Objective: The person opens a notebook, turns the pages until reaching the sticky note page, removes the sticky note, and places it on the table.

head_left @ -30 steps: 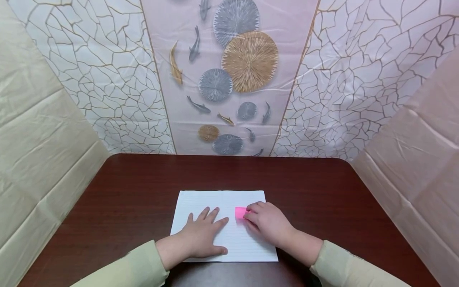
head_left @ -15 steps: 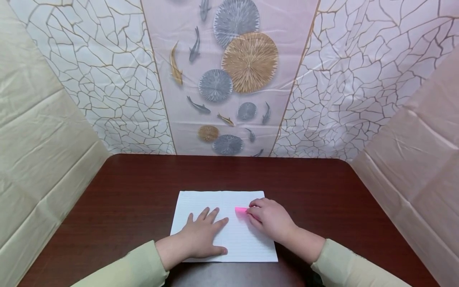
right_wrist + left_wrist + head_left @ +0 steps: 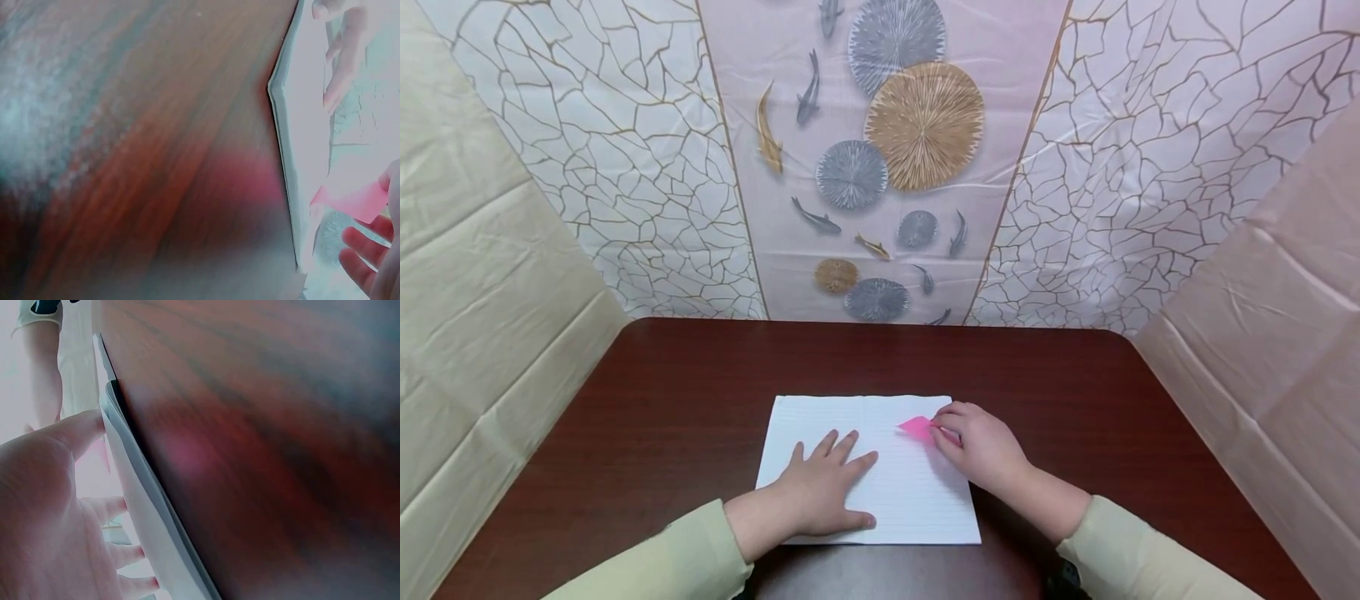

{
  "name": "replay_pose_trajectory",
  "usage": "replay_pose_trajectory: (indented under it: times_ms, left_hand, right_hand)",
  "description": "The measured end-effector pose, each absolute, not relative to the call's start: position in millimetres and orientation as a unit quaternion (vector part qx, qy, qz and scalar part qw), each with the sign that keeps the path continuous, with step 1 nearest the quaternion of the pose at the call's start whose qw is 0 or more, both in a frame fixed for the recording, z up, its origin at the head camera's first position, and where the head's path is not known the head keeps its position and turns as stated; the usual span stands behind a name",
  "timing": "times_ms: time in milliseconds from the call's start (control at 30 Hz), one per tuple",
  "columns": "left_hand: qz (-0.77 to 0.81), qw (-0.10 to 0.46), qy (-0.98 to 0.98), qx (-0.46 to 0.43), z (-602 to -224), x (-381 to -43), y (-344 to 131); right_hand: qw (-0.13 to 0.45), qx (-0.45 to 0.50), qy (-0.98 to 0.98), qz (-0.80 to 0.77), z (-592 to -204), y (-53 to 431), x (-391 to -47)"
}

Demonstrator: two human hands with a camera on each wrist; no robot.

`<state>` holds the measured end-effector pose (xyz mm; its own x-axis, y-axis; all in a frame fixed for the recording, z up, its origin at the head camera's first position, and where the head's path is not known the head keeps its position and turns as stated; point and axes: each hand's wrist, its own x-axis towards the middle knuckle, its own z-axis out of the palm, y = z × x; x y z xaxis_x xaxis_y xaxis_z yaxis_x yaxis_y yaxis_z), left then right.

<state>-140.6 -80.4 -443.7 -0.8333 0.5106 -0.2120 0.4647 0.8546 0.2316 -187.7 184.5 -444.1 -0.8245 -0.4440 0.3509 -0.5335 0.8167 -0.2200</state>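
Observation:
An open lined notebook (image 3: 910, 500) lies on the table, its white ruled pages facing up. My left hand (image 3: 820, 492) rests with spread fingers on the left page, the thumb reaching over the fold. Over the right page, my right hand (image 3: 981, 446) pinches a pink sticky note (image 3: 916, 428) between thumb and fingers. The note is bent, with its free corner pointing left. Seen from the right wrist, the pink note (image 3: 356, 201) hangs from the fingertips, its lower corner right at the page. The part inside the grip is hidden.
The dark red-brown wooden table (image 3: 700, 367) extends around the notebook. Behind it hangs a patterned backdrop (image 3: 865, 167) with fish and round shapes. Beige cloth panels (image 3: 1262, 292) stand along both sides.
My right hand has moved slightly up and to the right, lifting the pink sticky note from lying flat on the page to bent and raised. The left hand has stayed in place.

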Motion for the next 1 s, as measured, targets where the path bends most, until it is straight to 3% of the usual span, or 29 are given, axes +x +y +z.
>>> replay_pose_trajectory:
  times_ms: [533,1000]
  left_hand:
    - [0.082,0.136,0.954,0.255,-443.7,-140.9,-79.2]
    - [0.087,0.141,0.953,0.254,-442.8,-141.2,-80.6]
  right_hand:
    - [0.058,0.09,-0.935,0.338,-443.9,207.7,-193.5]
    - [0.042,0.027,-0.932,0.36,-429.9,227.4,-194.9]
